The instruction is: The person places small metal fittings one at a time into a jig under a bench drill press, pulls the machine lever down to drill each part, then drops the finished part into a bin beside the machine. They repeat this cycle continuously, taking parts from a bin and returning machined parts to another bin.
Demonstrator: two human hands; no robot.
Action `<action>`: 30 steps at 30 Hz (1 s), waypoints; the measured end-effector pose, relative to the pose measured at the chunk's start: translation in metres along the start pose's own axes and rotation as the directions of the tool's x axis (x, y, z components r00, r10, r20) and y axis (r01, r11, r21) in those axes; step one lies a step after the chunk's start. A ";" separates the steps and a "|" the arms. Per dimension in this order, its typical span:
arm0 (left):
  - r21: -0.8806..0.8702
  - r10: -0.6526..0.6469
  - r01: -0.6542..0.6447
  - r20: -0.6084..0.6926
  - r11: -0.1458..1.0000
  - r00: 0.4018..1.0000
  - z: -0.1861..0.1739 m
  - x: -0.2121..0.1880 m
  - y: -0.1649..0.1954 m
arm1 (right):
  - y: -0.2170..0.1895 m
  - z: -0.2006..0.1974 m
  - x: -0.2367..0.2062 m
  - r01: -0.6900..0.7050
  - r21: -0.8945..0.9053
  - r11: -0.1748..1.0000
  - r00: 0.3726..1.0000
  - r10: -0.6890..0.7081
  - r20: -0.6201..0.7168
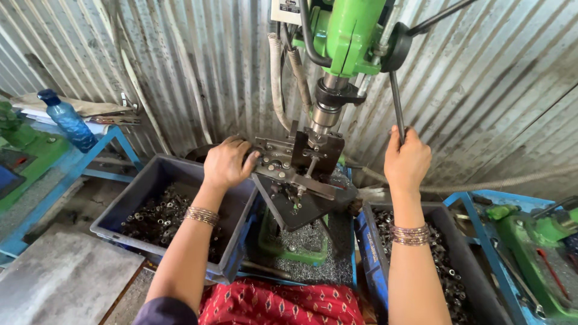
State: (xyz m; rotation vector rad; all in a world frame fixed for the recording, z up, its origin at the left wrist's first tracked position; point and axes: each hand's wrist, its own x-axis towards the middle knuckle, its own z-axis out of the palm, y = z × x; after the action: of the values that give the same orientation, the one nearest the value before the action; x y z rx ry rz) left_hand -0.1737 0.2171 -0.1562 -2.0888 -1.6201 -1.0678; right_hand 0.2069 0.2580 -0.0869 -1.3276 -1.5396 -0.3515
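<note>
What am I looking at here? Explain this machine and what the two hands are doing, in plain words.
This is one picture from a camera worn on the person's head, looking down at their own hands. The green machine is a small drill press standing against a corrugated metal wall. The right hand grips the dark feed lever that hangs from the machine's head. The left hand rests on the metal fixture under the spindle, fingers curled over its edge. On either side sits a grey bin of small metal rings: one left, one right. A blue bottle stands on a blue bench to the left.
</note>
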 end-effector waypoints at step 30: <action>-0.013 0.008 -0.009 -0.079 1.000 0.997 0.017 0.005 -0.017 | 0.047 0.117 0.043 0.054 -0.056 0.997 0.959 -0.067 -0.274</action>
State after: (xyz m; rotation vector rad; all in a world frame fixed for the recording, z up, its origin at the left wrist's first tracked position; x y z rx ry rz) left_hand -0.1821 0.2370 -0.1678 -2.0327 -1.5700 -1.1465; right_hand 0.1952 0.3866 -0.1197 -1.2128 -1.3450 -0.5906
